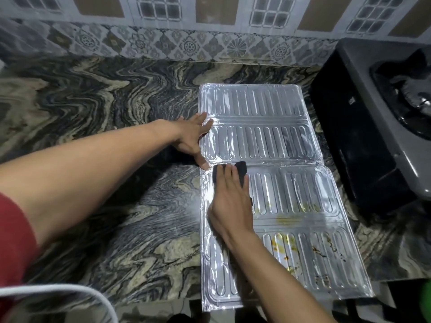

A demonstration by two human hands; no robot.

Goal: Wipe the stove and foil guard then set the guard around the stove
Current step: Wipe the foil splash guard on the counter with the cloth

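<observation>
A dark cloth [235, 172] is pressed flat under the right hand [233, 203] on the foil guard [291, 141]; its long axis runs away from the person; stains [300, 250] lie rightward; the guard's edge is pinned by the open left hand [192, 138] on the bench [116, 206].

Foil guard [268, 145] silver w/ ribbed oval slots, yellow-brown stains nr front; cloth [241, 170] black; counter [105, 108] swirly black/grey/beige marble; stove [363, 73] grey top, black side; wall tiles [186, 45] grey floral pattern; sleeve [14, 231] red
</observation>
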